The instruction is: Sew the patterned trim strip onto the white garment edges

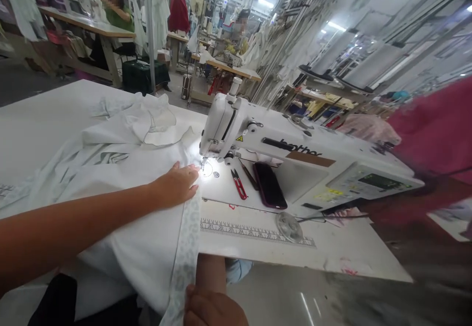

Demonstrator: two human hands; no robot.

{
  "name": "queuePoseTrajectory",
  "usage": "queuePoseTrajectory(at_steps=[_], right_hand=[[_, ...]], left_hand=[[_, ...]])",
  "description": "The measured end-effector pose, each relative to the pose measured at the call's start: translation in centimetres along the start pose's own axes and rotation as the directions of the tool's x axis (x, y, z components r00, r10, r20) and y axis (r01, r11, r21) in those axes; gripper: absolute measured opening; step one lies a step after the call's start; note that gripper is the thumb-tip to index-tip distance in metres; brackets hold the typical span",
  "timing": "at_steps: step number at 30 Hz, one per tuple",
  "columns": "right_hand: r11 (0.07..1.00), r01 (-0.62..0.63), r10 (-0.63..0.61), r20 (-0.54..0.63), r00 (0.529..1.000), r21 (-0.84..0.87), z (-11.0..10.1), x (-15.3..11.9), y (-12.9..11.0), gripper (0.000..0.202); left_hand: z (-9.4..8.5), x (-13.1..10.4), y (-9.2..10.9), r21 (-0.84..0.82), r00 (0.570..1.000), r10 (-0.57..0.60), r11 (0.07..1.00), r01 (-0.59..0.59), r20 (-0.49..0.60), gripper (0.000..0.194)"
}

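Note:
A large white cloth (147, 227) with a pale patterned border strip (187, 237) spreads over the table and hangs off its front edge. My left hand (177, 183) lies on the cloth just left of the lit needle area, palm down with its fingers somewhat apart. Below the table edge, my right hand (216, 309) is closed round the lower end of the patterned border. The white sewing machine (273, 134) stands to the right, its presser foot (203, 163) beside the border's upper end.
Red thread snips (239, 184), a dark slim tool (249, 174) and a phone (270, 186) lie under the machine arm. A clear round disc (289, 226) rests over the ruler strip (239, 230). Other people sit at tables behind.

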State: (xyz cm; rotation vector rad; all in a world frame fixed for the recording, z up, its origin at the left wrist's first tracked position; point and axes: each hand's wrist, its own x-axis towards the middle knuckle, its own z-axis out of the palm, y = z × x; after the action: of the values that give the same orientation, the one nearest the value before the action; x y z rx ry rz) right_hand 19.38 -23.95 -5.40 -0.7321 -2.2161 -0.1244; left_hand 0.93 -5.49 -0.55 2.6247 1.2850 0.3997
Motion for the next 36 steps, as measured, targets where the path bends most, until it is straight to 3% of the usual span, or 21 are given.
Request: queuePoseTrajectory(at_steps=[3, 6, 9, 12, 15, 19, 25, 31, 36], right_hand=[[0.999, -0.036, 0.032, 0.100, 0.994, 0.035, -1.2, 1.2, 0.8, 0.029], [1.000, -0.022, 0.020, 0.067, 0.998, 0.022, -1.5, 2.0, 1.2, 0.021], [1.000, -0.004, 0.005, 0.038, 0.999, -0.031, -1.1, 2.1, 1.0, 0.021], [0.997, -0.019, 0.019, 0.000, 1.000, -0.078, -0.9, 2.0, 0.7, 0.025], [0.997, -0.018, 0.016, -0.027, 1.000, -0.076, -0.9, 2.2, 0.5, 0.026], [0.997, 0.006, -0.005, 0.019, 1.000, -0.082, -1.2, 2.5, 0.5, 0.026], [0.995, 0.003, 0.000, 0.029, 1.000, -0.102, -1.6, 2.7, 0.5, 0.027], [0.998, 0.005, -0.001, 0.051, 0.999, -0.066, -1.7, 3.1, 0.6, 0.027], [0.996, 0.020, -0.017, 0.034, 0.999, -0.088, -1.1, 2.6, 0.8, 0.031]], left_hand=[[0.0, 1.1, -1.2, -0.041, 1.000, -0.008, 0.999, 0.007, -0.023, 0.024], [-0.2, 2.1, -2.4, -0.080, 1.000, 0.005, 0.997, -0.007, -0.022, 0.022], [-0.3, 2.1, -2.3, -0.052, 1.000, 0.006, 0.999, -0.006, -0.015, 0.019], [-0.3, 0.3, -0.4, -0.007, 0.998, -0.055, 0.998, 0.055, -0.017, 0.023], [-0.1, -2.6, 2.3, -0.028, 0.995, -0.095, 0.995, 0.096, 0.030, 0.040], [0.0, -5.8, 4.2, 0.018, 0.999, -0.002, 1.000, 0.001, 0.035, 0.066], [0.1, -7.0, 3.8, 0.035, 0.982, 0.188, 0.982, -0.188, 0.012, 0.054], [0.0, -7.1, 3.1, 0.064, 0.995, 0.089, 0.994, -0.092, 0.039, 0.075], [-0.3, -7.1, 2.9, 0.022, 0.974, 0.223, 0.974, -0.224, 0.052, 0.067]])
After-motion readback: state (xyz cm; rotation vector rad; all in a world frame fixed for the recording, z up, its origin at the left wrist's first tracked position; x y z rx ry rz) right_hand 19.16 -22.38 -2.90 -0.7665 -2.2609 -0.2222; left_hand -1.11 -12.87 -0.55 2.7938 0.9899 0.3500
